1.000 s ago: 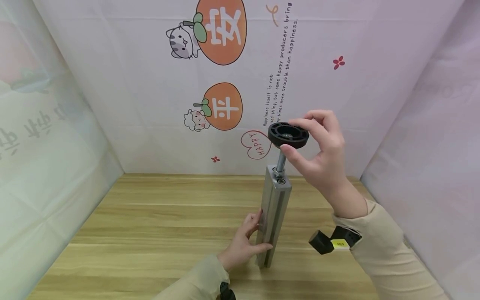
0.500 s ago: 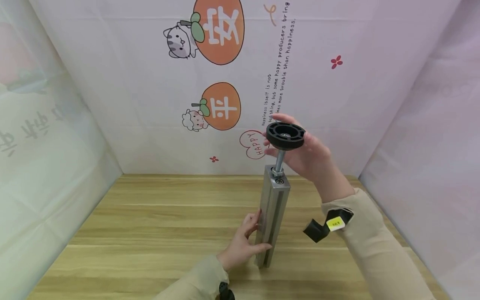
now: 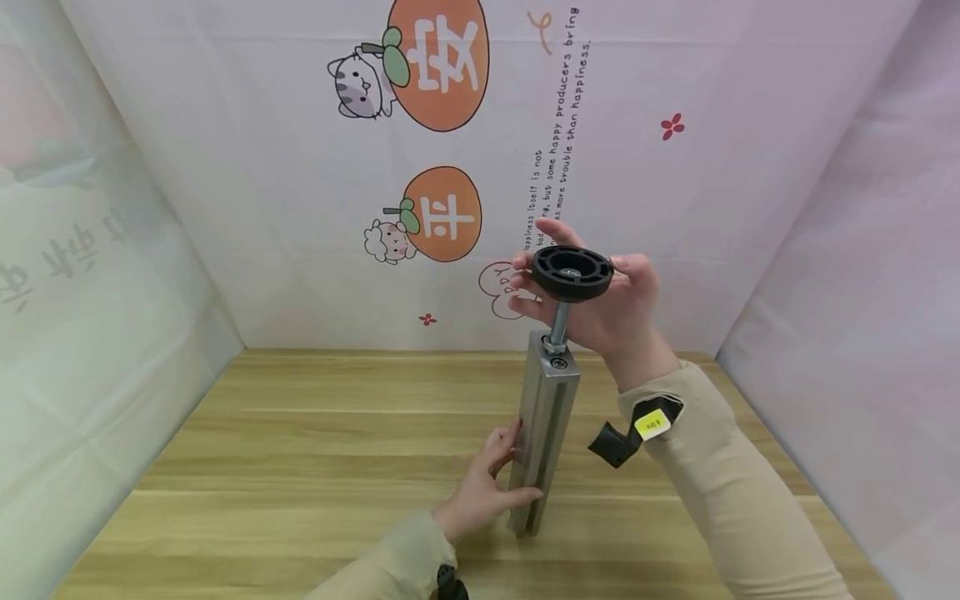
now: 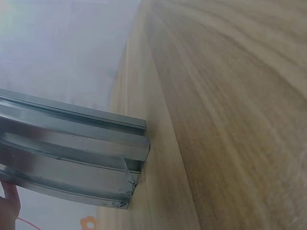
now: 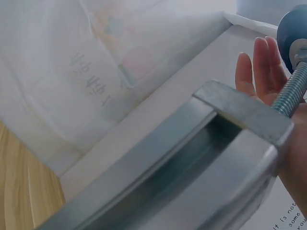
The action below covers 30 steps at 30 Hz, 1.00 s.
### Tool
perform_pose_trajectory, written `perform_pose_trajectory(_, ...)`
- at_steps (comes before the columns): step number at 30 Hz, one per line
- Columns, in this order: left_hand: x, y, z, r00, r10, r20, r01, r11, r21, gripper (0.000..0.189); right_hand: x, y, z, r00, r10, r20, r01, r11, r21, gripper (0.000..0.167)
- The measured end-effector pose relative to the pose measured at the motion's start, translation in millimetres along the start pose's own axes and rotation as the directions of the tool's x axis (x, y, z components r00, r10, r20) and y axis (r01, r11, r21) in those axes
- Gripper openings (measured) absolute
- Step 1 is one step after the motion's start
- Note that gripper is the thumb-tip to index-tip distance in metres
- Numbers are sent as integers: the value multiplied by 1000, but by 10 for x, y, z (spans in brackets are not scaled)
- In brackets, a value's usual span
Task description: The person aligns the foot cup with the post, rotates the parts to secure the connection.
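Note:
An aluminium profile (image 3: pixel 542 433) stands upright on the wooden table, its slotted sides showing. From its top end rises a threaded rod (image 3: pixel 560 323) bearing a round black levelling foot (image 3: pixel 573 290). My left hand (image 3: pixel 480 493) grips the profile low down, thumb on the near side and fingers on the far side. My right hand (image 3: pixel 603 321) is up behind the foot, with the thumb at its right rim and the fingers spread beyond it. In the right wrist view the fingers (image 5: pixel 261 67) are straight beside the rod (image 5: pixel 292 91). The left wrist view shows the profile's lower end (image 4: pixel 129 158) at the tabletop.
The wooden tabletop (image 3: pixel 315 450) spreads around the profile. A white printed cloth (image 3: pixel 300 208) hangs behind it, and more cloth walls (image 3: pixel 847 275) close in the sides. A black wrist mount (image 3: pixel 652 421) is strapped over the right sleeve.
My right hand has gone from pinching the foot's right edge to lying behind it with fingers spread, the forearm shifting left. The left hand and the profile hold their place.

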<state>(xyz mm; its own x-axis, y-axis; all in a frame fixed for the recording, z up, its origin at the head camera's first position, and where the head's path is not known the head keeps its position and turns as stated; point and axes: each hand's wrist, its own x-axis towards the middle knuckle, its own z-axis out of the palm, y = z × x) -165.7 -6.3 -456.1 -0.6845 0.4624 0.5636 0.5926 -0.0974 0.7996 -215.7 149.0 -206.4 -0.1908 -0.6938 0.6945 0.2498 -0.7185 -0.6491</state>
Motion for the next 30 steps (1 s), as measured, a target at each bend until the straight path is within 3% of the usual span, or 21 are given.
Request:
perform_pose_trajectory(6, 3, 16, 4, 1000, 8, -10, -8, 1000, 1, 93, 55, 17, -15, 998, -42, 57, 41, 999, 17, 58)
perform_pose_trajectory(14, 4, 3, -5, 1000, 18, -15, -18, 1000, -4, 94, 111, 9, 6, 991, -127, 44, 126, 991, 36, 53)
perform_pose_trajectory(22, -1, -16, -2, 1000, 3, -10, -3, 1000, -8, 93, 75, 30, 14, 987, -155, 30, 158, 977, -141, 46)
perform_pose_trajectory(30, -8, -8, -1, 1000, -8, -8, 8, 1000, -10, 93, 9, -1, 49, 979, -191, -69, 155, 921, -357, 37)
